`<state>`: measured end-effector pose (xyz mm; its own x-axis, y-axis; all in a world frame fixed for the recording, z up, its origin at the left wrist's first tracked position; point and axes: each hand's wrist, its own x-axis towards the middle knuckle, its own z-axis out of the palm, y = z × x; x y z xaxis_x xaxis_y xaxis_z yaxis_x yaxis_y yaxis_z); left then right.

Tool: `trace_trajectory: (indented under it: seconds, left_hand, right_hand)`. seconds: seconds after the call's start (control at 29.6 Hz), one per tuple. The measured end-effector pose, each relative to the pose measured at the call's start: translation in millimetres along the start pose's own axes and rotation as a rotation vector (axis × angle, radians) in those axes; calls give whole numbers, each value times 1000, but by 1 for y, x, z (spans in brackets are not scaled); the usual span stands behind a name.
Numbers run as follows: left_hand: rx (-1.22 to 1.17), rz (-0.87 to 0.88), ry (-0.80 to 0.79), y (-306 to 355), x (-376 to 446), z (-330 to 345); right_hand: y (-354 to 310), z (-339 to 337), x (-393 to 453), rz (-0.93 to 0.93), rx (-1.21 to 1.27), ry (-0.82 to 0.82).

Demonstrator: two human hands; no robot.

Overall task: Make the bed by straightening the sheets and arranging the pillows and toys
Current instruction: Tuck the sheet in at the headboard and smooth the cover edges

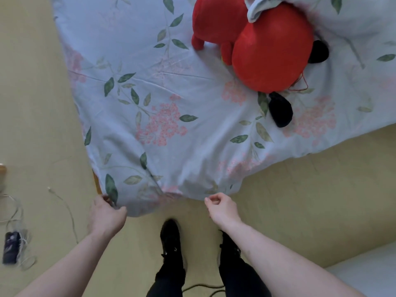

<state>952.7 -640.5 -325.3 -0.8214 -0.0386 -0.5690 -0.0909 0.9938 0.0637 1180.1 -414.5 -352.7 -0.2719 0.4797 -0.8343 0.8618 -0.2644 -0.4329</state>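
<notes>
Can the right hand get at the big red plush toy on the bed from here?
Probably not without leaning in. The right hand is at the hanging corner of the floral sheet; the big red plush toy lies far up the bed, though nothing blocks the way.

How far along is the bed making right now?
Done: the floral sheet lies mostly flat. In hand: the left hand pinches its hanging corner; the right hand is curled beside the edge, apparently holding nothing. Left: the corner folds, the red plush toy lying loose, and the pillow, barely visible.
</notes>
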Motion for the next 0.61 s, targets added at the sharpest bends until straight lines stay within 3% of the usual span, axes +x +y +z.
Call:
trace_trajectory:
  seconds: [0.1,0.34,0.51,0.61]
  left_hand:
    - [77,-10,-56,-11,10,-3]
    - [43,165,-78,-33,35,-7]
    - [-61,275,-128,-54,42,-10]
    - [-109,313,-164,-67,49,-13]
  right_hand:
    - [-5,23,-1,2,-10,-46]
    - [-45,117,-19,25,10,-41]
    - [-67,165,-7,156,164,139]
    - [-63,178,-10,117,215,259]
